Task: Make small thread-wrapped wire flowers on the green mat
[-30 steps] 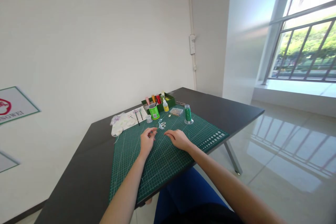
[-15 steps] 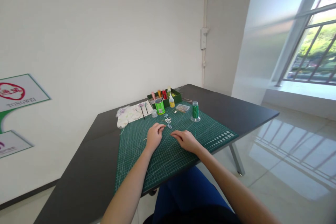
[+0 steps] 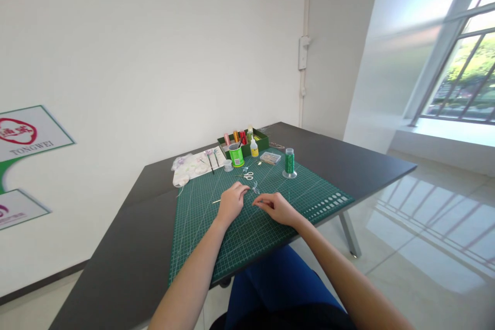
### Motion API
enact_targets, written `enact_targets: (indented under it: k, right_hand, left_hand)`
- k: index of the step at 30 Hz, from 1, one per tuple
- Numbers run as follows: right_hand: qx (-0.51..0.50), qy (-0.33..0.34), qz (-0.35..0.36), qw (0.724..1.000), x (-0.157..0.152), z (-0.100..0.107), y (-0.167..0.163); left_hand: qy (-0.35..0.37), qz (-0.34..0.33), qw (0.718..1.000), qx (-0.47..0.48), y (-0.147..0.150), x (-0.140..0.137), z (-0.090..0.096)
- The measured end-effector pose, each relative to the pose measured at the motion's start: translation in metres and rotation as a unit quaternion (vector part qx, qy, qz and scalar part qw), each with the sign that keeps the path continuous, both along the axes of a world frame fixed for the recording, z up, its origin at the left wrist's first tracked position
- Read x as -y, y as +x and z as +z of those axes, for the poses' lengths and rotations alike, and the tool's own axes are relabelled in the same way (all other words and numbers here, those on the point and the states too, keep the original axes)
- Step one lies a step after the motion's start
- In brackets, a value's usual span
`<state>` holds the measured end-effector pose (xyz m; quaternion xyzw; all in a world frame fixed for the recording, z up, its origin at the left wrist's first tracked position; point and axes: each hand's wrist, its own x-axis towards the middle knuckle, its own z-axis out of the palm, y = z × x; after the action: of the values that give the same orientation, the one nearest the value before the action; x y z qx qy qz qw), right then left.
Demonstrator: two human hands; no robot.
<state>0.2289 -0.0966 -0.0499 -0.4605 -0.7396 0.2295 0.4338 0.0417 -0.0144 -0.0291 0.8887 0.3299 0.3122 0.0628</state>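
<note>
Head view: the left hand (image 3: 232,204) pinches a thin stick (image 3: 216,201), the pale piece (image 3: 255,189) just beyond it. The right hand (image 3: 279,209) curls nearby, nearly closed; whether it holds anything, I cannot tell. The piece looks light, fragile, best pinched at its base.

Bright daylight from the window (image 3: 474,69) at right throws glare onto the floor (image 3: 433,227).

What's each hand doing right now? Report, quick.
Left hand: closed, apparently holding a thin stick.
Right hand: closed in a pinch; whether it holds anything cannot be told.
</note>
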Motion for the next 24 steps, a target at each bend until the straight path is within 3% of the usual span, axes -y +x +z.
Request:
enact_targets:
  k: [11,24]
  right_hand:
    - [-0.088,-0.012,0.003,0.996,0.004,0.000,0.002]
    - [-0.092,0.044,-0.099,0.990,0.004,0.006,0.005]
  left_hand:
    - [0.010,-0.023,0.999,-0.034,0.001,0.005,0.003]
    - [-0.007,-0.067,0.995,-0.080,0.004,0.013,0.010]
